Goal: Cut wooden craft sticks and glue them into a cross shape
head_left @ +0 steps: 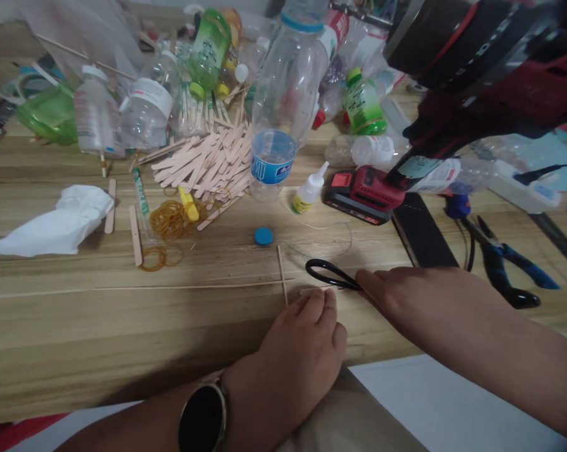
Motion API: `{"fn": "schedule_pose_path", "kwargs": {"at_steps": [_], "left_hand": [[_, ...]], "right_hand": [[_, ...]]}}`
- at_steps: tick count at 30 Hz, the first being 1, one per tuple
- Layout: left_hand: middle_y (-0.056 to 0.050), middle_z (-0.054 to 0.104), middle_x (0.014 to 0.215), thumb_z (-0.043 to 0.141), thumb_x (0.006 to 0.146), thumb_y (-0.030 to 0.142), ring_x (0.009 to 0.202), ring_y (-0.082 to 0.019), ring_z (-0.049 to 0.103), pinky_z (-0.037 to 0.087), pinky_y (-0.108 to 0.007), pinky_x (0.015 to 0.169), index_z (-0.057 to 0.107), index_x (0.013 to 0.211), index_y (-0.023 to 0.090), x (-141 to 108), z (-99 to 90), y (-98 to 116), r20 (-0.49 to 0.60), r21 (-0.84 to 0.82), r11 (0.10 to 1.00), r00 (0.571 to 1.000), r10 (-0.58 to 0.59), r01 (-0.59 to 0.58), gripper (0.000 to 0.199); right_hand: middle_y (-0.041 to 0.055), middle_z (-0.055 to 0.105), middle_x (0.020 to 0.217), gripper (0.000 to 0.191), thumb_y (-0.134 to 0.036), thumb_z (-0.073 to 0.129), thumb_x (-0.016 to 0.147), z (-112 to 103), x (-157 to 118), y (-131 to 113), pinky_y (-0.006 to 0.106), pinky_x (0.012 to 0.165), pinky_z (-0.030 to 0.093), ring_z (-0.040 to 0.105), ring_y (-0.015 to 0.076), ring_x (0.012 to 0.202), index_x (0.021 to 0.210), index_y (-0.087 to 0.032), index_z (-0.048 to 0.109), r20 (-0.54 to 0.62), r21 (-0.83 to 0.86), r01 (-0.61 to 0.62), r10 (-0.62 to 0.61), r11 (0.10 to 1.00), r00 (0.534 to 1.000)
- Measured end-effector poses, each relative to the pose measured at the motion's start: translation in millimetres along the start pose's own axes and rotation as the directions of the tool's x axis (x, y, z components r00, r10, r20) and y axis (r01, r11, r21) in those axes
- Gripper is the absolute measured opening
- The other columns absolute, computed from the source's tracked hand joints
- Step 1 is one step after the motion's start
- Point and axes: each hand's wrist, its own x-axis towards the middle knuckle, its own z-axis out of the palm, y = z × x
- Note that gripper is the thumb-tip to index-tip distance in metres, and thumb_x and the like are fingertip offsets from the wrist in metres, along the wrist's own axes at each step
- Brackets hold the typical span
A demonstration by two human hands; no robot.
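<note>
My left hand (306, 342), with a watch (203, 417) on its wrist, presses down near the table's front edge, fingers bent together over a pale piece of wood that is mostly hidden. Just left of its fingertips, a short thin stick (282, 270) crosses a long thin stick (193, 286) lying flat. To the right, my right hand (391, 292) is closed near a black loop handle (329, 272), seemingly of scissors or a similar tool; the fingers and the rest of the tool are hidden. A blue cap (263, 236) lies beyond the crossed sticks.
Behind stand a large clear bottle (286, 94), a glue bottle (309, 188) and a red and black power tool (372, 194). Rubber bands (172, 220), craft sticks (212, 160) and white tissue (57, 223) lie left. Pliers (502, 257) and a black flat object (422, 232) are right.
</note>
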Motion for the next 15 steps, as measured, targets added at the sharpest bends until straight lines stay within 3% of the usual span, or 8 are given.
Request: {"fn": "schedule_pose_path", "kwargs": {"at_steps": [4, 15], "left_hand": [[-0.018, 0.062, 0.134, 0.057, 0.096, 0.023, 0.119, -0.029, 0.061, 0.054, -0.037, 0.097, 0.068, 0.099, 0.010, 1, 0.1, -1, -0.017, 0.003, 1.000, 1.000, -0.002, 0.002, 0.017], [-0.017, 0.064, 0.132, 0.058, 0.095, 0.023, 0.117, -0.028, 0.062, 0.053, -0.035, 0.098, 0.069, 0.097, 0.011, 0, -1.3, -1, -0.047, 0.016, 1.000, 0.999, -0.001, 0.002, 0.016]], "right_hand": [[0.0093, 0.078, 0.085, 0.030, 0.000, 0.053, 0.081, -13, 2, -6, 0.039, 0.055, 0.052, 0.075, 0.0349, 0.077, 0.098, -0.021, 0.067, 0.296, -0.102, -0.061, 0.089, 0.993, 0.951], [0.0093, 0.078, 0.084, 0.032, 0.002, 0.053, 0.080, -14, 1, -8, 0.035, 0.051, 0.049, 0.075, 0.0341, 0.077, 0.097, -0.021, 0.069, 0.299, -0.103, -0.075, 0.102, 0.992, 0.949]]}}
